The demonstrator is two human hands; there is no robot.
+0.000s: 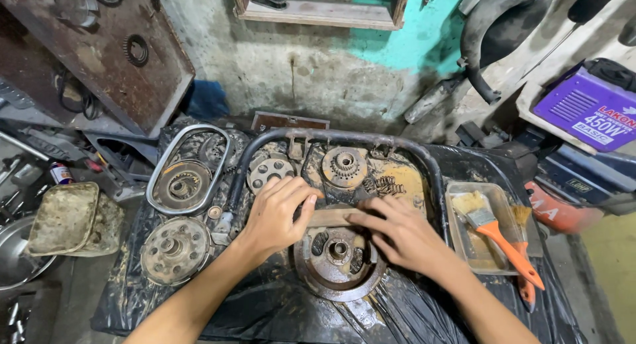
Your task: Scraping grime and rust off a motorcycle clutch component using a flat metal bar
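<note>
step: both hands hold a flat tan strip (334, 216) across the rusty round plate (339, 263).
left hand (278, 215): gripping strip's left end.
right hand (401, 235): fingers pressed flat on it.
next: likely calls for steady, even pressure.

both hands (278, 215) (401, 235) press flat strip (334, 217) over rusty round hub (339, 261).
</note>
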